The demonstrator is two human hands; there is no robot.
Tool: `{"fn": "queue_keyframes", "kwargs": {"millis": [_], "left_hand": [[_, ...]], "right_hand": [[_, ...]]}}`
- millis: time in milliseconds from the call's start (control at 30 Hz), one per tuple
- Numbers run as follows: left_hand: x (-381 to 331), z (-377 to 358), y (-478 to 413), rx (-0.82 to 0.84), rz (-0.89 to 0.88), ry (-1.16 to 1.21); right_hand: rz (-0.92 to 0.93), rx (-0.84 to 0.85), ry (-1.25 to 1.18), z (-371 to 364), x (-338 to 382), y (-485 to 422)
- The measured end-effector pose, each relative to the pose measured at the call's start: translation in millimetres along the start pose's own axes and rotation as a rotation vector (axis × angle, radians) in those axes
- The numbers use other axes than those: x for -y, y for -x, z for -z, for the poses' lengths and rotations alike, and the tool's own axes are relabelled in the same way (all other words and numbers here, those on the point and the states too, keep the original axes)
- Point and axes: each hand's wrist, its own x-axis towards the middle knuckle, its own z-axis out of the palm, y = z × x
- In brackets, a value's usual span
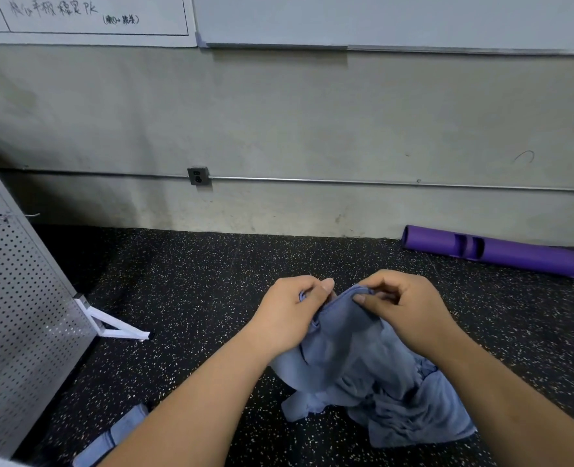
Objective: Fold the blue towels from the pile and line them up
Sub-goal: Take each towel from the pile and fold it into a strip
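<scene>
A grey concrete wall (278, 112) is filling the upper half of the view, with whiteboards (380, 18) hanging along its top; the left one is carrying handwriting. A black rubber floor (194, 281) flecked with white is stretching below it. A grey perforated metal panel (19, 298) is leaning in at the left, standing on a white bracket foot (117, 326).

The pile of blue towels (413, 409) is lying on the floor right in front of the person, low and right of centre. They are a dusty, greyish blue, soft and heavily wrinkled, with darker stitched hems showing in the folds. One towel (346, 332) is rising from the heap as a bunched peak, its top edge being held up between both hands.

A purple foam tube (501, 254) is lying at the foot of the wall on the right. A light blue piece of cloth (117, 433) is showing at the bottom left; what it is cannot be told.

The left hand (289, 315) is curling round the towel's edge, thumb on top. The right hand (403, 305) is pinching the same edge just beside it.

A thin metal pipe (380, 182) is running along the wall from a small grey outlet (198, 176).
</scene>
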Motion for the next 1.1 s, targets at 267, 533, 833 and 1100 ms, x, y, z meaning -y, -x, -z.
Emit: {"fn": "queue_keyframes", "kwargs": {"millis": [267,533,833,1100], "left_hand": [[-1.5,1.1,0.5,0.154,0.056,0.099],[-0.8,-1.7,-0.2,0.093,0.133,0.144],[-0.6,5.7,-2.3,-0.059,0.112,0.263],[-2.1,3.5,-1.4,-0.031,0.114,0.296]], "right_hand": [[0.019,0.010,-0.028,-6.2,-1.6,-0.3],[0.013,-0.004,-0.043,-5.7,-0.5,0.5],[-0.012,-0.055,-0.074,4.4,1.4,-3.5],[-0.025,-0.040,-0.129,3.0,5.1,-1.3]]}}
